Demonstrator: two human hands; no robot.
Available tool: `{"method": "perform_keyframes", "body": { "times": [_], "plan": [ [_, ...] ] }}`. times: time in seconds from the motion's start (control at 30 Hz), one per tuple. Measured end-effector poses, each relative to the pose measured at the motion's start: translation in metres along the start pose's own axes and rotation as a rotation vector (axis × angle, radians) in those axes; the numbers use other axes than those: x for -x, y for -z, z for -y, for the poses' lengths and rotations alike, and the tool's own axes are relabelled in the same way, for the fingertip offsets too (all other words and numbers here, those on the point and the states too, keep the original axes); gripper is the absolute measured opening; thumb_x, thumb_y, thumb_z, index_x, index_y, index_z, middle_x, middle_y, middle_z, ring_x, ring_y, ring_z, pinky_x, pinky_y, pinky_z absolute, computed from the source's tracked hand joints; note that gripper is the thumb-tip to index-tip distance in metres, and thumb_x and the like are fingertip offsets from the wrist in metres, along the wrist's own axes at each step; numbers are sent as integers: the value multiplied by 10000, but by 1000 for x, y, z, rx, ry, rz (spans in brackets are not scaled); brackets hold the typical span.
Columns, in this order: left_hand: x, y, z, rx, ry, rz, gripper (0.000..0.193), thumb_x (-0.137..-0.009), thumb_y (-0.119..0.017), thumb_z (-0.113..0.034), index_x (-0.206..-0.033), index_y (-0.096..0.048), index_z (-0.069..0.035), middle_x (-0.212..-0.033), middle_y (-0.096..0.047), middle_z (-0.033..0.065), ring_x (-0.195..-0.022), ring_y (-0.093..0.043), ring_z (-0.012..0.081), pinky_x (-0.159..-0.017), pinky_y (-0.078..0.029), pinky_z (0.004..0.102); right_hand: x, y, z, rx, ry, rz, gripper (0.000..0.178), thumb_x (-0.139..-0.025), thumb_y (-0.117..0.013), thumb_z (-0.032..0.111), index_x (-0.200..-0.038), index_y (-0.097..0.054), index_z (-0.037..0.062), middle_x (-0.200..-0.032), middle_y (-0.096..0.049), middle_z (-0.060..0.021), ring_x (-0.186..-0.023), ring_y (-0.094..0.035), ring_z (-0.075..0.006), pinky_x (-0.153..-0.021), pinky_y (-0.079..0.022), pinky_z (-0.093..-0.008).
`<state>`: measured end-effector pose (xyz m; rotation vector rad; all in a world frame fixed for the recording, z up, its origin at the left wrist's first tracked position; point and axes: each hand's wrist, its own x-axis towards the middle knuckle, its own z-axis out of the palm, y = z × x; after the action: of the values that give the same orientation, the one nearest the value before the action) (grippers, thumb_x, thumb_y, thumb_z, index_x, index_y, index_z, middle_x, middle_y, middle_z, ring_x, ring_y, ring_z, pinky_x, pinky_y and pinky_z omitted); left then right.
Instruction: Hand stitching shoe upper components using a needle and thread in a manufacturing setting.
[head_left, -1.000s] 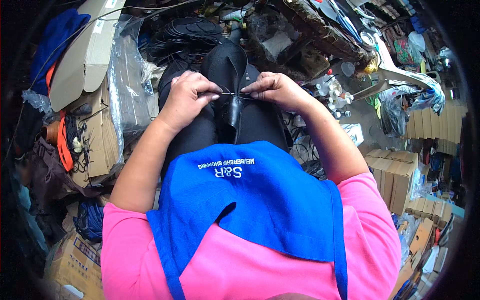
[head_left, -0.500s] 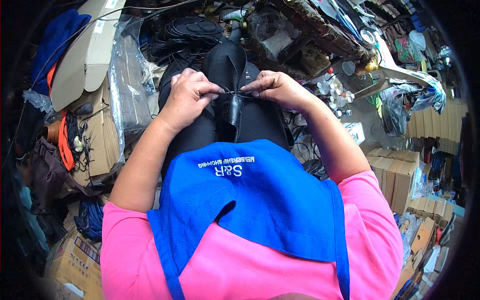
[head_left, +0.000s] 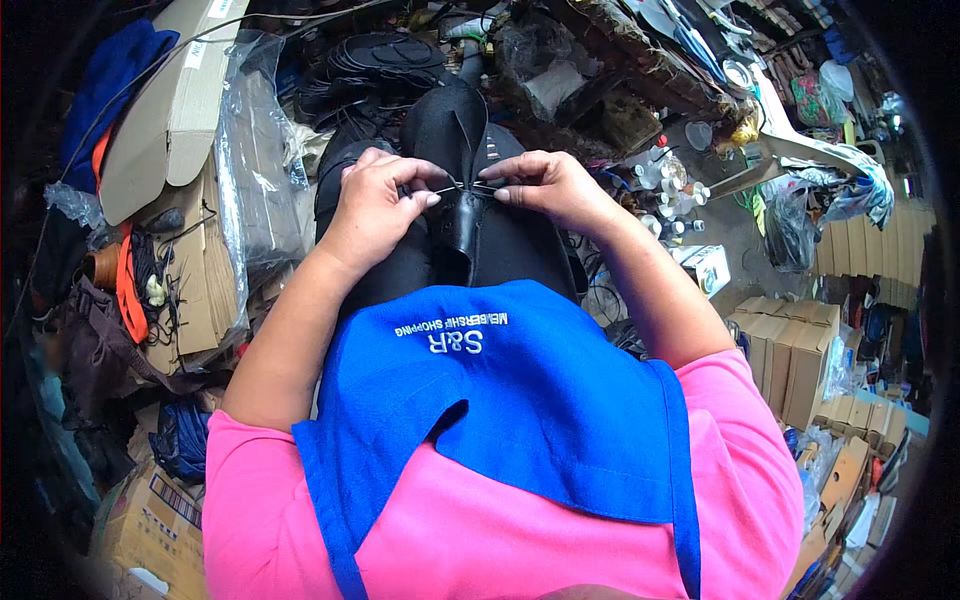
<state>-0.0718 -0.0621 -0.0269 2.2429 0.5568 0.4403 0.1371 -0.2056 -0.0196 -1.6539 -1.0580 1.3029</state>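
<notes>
A stiff black leather-like piece (head_left: 440, 120), looking like a shoe upper, stands between my thighs. Its shiny curved lower part (head_left: 460, 228) points toward me. Just left of its middle seam, my left hand (head_left: 385, 195) pinches a thin needle-like rod (head_left: 446, 188) between thumb and forefinger. On the other side my right hand (head_left: 545, 185) holds thumb and fingertips close together on a thin strand or needle (head_left: 488, 187), too fine to tell which. Both sets of fingertips are close to the seam.
A blue apron (head_left: 520, 390) covers my lap. Cardboard (head_left: 180, 120) and clear plastic (head_left: 240, 180) lie at left. Black coiled material (head_left: 375, 70) sits beyond my knees. Small bottles (head_left: 670, 195) stand at right, with stacked cardboard boxes (head_left: 790, 350) farther right.
My hands have come slightly closer to the seam, and the fingers have shifted their pinch. The left thumb has moved outward along the thin rod. The black piece has barely shifted.
</notes>
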Motion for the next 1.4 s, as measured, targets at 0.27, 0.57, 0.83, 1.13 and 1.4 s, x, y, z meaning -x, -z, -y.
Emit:
{"method": "perform_keyframes", "body": {
  "times": [0.27, 0.57, 0.83, 1.13, 1.4],
  "plan": [
    [-4, -17, 3, 0, 134, 23, 203, -752, -740, -231, -953, -747, -204, -817, -699, -19, -904, -583, 176, -891, -322, 368, -12, -7, -20, -42, 32, -59, 276, -837, -734, 71, -1102, -674, 25, -952, -682, -2, -857, -601, -56, -790, -499, -227],
    [-13, -16, -8, 62, 118, 68, 177, -720, -760, -95, -892, -724, -69, -784, -641, 41, -826, -598, 176, -795, -482, 316, -22, -2, -14, 45, 75, -19, 127, -819, -756, 99, -864, -663, 25, -840, -659, 4, -795, -586, -69, -749, -479, -241],
    [3, 6, -1, -146, -51, -12, 102, -768, -699, -122, -831, -660, -51, -781, -627, 106, -840, -600, 273, -764, -465, 374, -6, 15, -23, -204, 64, -5, 189, -807, -780, 154, -864, -638, 43, -849, -636, 24, -747, -542, -50, -698, -442, -228],
    [-9, 6, -18, -284, -141, 156, 105, -873, -590, -129, -945, -639, -71, -855, -666, 134, -875, -628, 334, -755, -475, 437, 26, 18, -22, -18, 48, -44, 139, -858, -727, 150, -873, -669, 25, -911, -565, 2, -857, -553, -76, -744, -446, -240],
    [-17, 3, -17, -384, -223, 205, 89, -886, -549, -109, -949, -600, -73, -863, -647, 126, -873, -601, 329, -758, -432, 446, -3, 45, 5, 796, 244, -393, 192, -815, -702, 243, -912, -672, 81, -1009, -592, -117, -923, -595, -293, -817, -458, -415]
  ]
}}
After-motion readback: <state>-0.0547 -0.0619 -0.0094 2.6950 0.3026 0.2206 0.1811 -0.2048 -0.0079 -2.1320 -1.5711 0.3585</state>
